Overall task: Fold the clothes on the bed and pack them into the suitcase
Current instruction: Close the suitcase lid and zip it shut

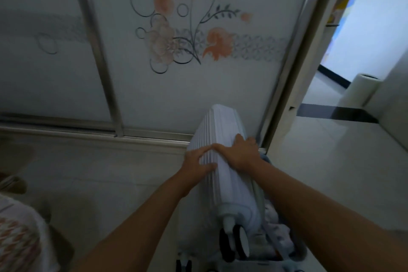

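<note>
The suitcase (223, 161) stands on the floor (110, 183) on its edge, pale and ribbed, right in front of the sliding wardrobe door (176, 51) and beside the doorway's frame. Its wheels (236, 243) point back toward me, low in view, so I judge I have it tipped up on its side rather than lying flat. The shell looks partly parted along the right: something soft and pale, likely clothes (278, 229), shows in the gap near the wheels, though it is too blurred to name.

My left hand (198, 162) lies spread on the ribbed face, fingers apart and flat, pressing rather than gripping. My right hand (239, 152) drapes over the top edge, fingers curled down the far side, clamped loosely on the suitcase. I hold it this way, I think, to keep the two halves together and steady the case while it balances on edge; one hand pushes the shell in, the other stops it tipping toward the wardrobe door.

At the lower left corner a patterned orange-and-white cloth (17, 238) shows, perhaps the bed or a garment; I cannot tell which. The doorway (331, 117) opens to a brighter room on the right, with a white roll (362, 88) leaning by the wall.

By the look of it the packing is near its end, and closing the case seems to be the step in hand.
</note>
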A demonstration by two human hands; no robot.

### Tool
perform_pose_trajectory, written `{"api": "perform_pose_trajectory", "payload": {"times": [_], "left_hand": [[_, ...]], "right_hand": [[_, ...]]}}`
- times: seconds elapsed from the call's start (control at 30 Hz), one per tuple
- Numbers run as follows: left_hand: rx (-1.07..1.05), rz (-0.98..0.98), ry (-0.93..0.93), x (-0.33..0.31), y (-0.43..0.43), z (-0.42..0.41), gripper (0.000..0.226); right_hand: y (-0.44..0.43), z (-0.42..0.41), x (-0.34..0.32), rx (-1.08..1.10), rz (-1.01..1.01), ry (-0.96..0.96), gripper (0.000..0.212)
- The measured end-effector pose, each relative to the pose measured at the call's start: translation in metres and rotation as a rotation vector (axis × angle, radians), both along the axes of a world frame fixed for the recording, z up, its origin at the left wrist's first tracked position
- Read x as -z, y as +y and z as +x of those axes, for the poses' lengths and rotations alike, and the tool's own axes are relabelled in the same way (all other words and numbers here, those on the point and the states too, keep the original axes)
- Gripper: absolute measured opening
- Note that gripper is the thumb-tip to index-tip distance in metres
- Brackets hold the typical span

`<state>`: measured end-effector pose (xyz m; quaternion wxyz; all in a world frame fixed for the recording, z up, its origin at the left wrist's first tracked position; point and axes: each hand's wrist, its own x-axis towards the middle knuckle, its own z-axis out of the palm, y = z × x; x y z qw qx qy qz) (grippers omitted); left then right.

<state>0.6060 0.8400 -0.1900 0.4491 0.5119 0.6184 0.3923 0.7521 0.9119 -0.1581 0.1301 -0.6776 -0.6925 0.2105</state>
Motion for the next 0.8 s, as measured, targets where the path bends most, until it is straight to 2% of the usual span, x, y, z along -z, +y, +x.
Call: {"api": "perform_pose_trajectory", "payload": {"times": [0.1, 0.17, 0.23, 0.3, 0.4, 0.47, 0.53, 0.6, 0.63, 0.67, 0.73, 0.8], "left_hand": [[0.087, -0.063, 0.048, 0.014, 0.017, 0.043, 0.092], [0.162, -0.065, 0.211, 0.023, 0.031, 0.077, 0.101], [0.238, -0.084, 0.353, 0.032, 0.041, 0.108, 0.098], [0.302, -0.081, 0.407, 0.046, 0.049, 0.13, 0.09], [0.409, -0.057, 0.513, 0.076, 0.059, 0.149, 0.071], [0.469, -0.029, 0.59, 0.092, 0.063, 0.156, 0.07], [0.512, 0.012, 0.67, 0.105, 0.065, 0.161, 0.072], [0.557, 0.027, 0.721, 0.118, 0.065, 0.16, 0.07], [0.572, 0.023, 0.741, 0.124, 0.065, 0.157, 0.069], [0.576, 0.021, 0.759, 0.13, 0.065, 0.152, 0.067], [0.557, 0.041, 0.771, 0.14, 0.064, 0.14, 0.067], [0.501, 0.081, 0.812, 0.147, 0.063, 0.126, 0.07]], "right_hand": [[0.007, 0.045, 0.019, 0.043, -0.047, 0.073, 0.114], [0.013, 0.077, 0.035, 0.088, -0.129, 0.126, 0.128], [0.022, 0.112, 0.057, 0.135, -0.224, 0.21, 0.142], [0.03, 0.15, 0.083, 0.176, -0.282, 0.38, 0.145], [0.043, 0.195, 0.136, 0.204, -0.333, 0.629, 0.121], [0.045, 0.205, 0.159, 0.198, -0.326, 0.723, 0.104], [0.041, 0.205, 0.164, 0.193, -0.305, 0.791, 0.092], [0.037, 0.204, 0.169, 0.192, -0.327, 0.804, 0.071], [0.036, 0.203, 0.174, 0.218, -0.349, 0.787, 0.067], [0.035, 0.203, 0.179, 0.258, -0.355, 0.711, 0.071], [0.031, 0.199, 0.185, 0.244, -0.313, 0.336, 0.086], [0.02, 0.184, 0.187, 0.081, -0.179, -0.029, 0.089]]}}
